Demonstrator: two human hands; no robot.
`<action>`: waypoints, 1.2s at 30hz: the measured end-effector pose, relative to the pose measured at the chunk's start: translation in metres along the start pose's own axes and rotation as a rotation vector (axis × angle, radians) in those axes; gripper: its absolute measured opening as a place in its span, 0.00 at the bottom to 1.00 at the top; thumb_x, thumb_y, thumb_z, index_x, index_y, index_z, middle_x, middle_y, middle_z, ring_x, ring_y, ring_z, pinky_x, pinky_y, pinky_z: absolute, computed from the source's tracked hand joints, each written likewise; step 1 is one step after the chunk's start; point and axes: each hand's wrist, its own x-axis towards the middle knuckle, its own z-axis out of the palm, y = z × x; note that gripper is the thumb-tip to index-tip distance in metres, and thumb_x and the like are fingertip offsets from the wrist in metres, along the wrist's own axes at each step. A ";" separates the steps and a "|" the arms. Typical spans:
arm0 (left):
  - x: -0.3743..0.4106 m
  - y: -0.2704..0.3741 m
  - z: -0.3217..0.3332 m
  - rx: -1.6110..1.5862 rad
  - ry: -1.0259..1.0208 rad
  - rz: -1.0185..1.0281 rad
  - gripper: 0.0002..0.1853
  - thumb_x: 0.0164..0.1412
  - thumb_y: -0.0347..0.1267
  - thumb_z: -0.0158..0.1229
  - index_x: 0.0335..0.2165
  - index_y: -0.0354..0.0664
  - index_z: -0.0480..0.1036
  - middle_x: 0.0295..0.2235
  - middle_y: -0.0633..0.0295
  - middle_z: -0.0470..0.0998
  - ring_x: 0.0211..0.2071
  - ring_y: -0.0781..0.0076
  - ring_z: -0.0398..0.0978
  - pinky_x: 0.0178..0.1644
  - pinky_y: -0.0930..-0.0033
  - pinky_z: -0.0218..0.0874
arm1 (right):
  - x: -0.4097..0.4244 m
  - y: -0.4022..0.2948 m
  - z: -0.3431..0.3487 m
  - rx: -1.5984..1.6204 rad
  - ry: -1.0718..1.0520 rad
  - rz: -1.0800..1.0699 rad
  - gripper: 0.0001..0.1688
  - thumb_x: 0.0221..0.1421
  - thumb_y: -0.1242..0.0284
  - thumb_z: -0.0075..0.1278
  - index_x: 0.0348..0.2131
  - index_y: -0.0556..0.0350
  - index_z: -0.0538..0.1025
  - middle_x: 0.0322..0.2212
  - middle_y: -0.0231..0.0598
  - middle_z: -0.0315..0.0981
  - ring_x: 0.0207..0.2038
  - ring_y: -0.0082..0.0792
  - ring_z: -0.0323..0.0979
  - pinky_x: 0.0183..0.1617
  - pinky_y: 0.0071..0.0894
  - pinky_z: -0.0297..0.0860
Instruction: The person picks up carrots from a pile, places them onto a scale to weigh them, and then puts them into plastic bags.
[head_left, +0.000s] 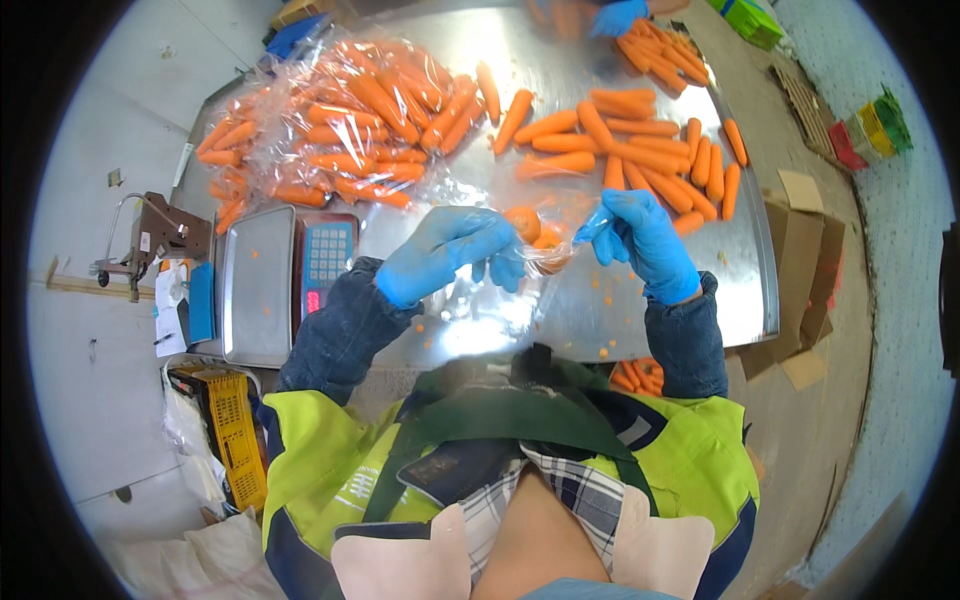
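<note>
Both my hands wear blue gloves and pinch the mouth of a clear plastic bag (559, 259) over the steel table (592, 330). My left hand (457, 251) grips its left side, and my right hand (637, 232) holds the film on the right. The ends of a few carrots (523, 223) show inside, between my hands; the rest of the bag is hard to make out against the shiny metal. Just beyond my right hand lies a heap of loose carrots (637, 142). Filled clear bags of carrots (352, 127) are piled beyond my left hand.
A digital scale (327, 259) with a steel pan (259, 285) stands at the left. Across the table another person's blue-gloved hand (619, 16) is near more carrots (664, 52). Cardboard boxes (799, 262) sit by the right edge, and a yellow crate (234, 439) is at lower left.
</note>
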 end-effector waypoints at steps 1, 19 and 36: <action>0.005 0.005 -0.004 0.033 0.015 0.021 0.20 0.66 0.41 0.44 0.28 0.37 0.74 0.27 0.60 0.79 0.30 0.76 0.75 0.33 0.76 0.62 | 0.009 -0.008 0.002 0.001 0.001 -0.016 0.29 0.64 0.59 0.39 0.22 0.63 0.78 0.13 0.34 0.70 0.16 0.18 0.61 0.20 0.16 0.54; 0.213 0.112 -0.269 -0.234 0.630 0.575 0.12 0.56 0.41 0.61 0.36 0.49 0.76 0.29 0.75 0.75 0.31 0.81 0.71 0.34 0.75 0.65 | 0.010 0.120 -0.050 0.176 0.427 0.240 0.20 0.62 0.70 0.41 0.51 0.57 0.71 0.30 0.32 0.75 0.31 0.17 0.67 0.38 0.17 0.65; 0.278 -0.133 -0.383 -0.139 1.031 0.037 0.17 0.63 0.41 0.46 0.42 0.40 0.72 0.37 0.58 0.77 0.34 0.69 0.75 0.37 0.75 0.64 | 0.235 0.143 -0.130 -1.281 0.245 -0.554 0.21 0.52 0.71 0.54 0.48 0.46 0.74 0.41 0.42 0.69 0.41 0.46 0.69 0.43 0.37 0.68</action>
